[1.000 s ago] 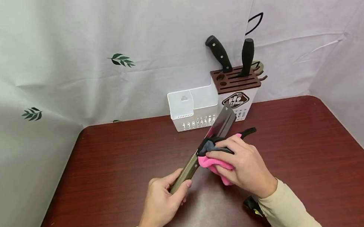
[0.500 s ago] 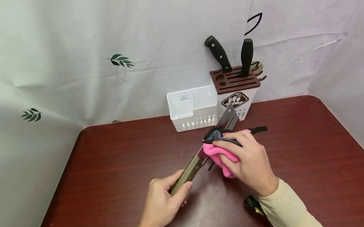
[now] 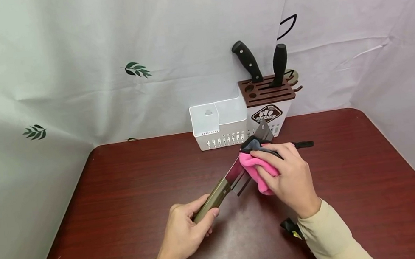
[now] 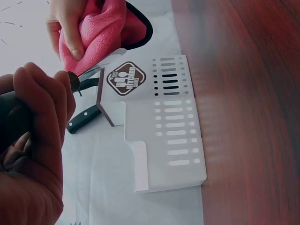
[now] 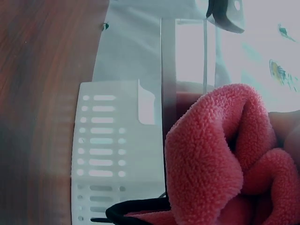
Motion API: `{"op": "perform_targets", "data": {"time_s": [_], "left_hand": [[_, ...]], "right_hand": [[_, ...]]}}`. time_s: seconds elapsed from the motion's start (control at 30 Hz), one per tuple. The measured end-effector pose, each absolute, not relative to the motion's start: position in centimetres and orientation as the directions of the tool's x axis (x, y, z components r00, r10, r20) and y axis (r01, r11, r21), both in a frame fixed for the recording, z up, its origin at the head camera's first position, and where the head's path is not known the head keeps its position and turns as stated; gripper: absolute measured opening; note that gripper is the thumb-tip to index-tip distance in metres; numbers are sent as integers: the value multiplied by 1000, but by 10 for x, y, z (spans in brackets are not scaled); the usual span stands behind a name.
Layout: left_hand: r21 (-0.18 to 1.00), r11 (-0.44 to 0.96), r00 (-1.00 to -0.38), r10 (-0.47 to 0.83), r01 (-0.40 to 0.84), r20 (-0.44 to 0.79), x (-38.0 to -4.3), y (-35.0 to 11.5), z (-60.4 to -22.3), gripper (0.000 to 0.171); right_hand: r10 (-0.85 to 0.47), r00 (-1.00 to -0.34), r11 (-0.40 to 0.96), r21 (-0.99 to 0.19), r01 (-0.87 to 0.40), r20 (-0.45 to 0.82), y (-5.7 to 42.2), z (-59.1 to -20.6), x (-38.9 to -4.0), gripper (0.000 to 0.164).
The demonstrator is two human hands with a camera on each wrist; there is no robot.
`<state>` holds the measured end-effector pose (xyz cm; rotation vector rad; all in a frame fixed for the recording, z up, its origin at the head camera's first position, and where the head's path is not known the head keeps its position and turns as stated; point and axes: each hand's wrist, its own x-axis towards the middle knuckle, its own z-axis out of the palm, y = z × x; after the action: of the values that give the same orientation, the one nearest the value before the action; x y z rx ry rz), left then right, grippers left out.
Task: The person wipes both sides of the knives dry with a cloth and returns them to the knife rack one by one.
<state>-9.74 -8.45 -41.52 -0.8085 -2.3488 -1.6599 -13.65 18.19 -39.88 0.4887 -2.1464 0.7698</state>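
My left hand (image 3: 186, 230) grips the olive-coloured handle of a cleaver (image 3: 213, 199), thumb along the handle. The blade slants up and away to the right, above the table. Around its middle is a fluffy pink cloth (image 3: 254, 167) with black edging and a grey side. My right hand (image 3: 291, 177) pinches the cloth against the blade, which shows on both sides of it. In the right wrist view, the bunched cloth (image 5: 206, 154) covers the lower part of the shiny blade (image 5: 169, 93). In the left wrist view, the curled left fingers (image 4: 42, 101) hide most of the handle.
At the table's back edge stands a white knife holder with a brown slotted top (image 3: 270, 96); two black-handled knives (image 3: 247, 61) rise from it. A white perforated basket (image 3: 222, 140) adjoins its left side. White curtain (image 3: 68, 55) encloses the dark red table (image 3: 123, 199).
My right hand and the cloth have slid along the blade, away from the handle toward the far tip, uncovering the blade near the handle. The left hand has stayed in place.
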Motion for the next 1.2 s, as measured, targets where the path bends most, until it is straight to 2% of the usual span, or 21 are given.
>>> {"op": "perform_targets", "data": {"time_s": [0.53,0.7,0.83,1.2], "left_hand": [[823,221,-822,385,524,420,-96,-86,-413,12],[841,220,-836,383,495,392,-95,-87,-411,14],[830,207,-824,382,518,419,-95,-86,-411,20],[845,160,-828,360,509,431,-95,-85,-411,18]], "right_hand": [[30,-675,790,-431,-435,737,197,-399,-141,27],[90,-658,798,-449,-402,748,199,-399,-143,27],[137,-647,794,-473,-381,750,202,-400,-146,28],[178,-683,798,-510,-321,709,208,-402,-148,29]]}}
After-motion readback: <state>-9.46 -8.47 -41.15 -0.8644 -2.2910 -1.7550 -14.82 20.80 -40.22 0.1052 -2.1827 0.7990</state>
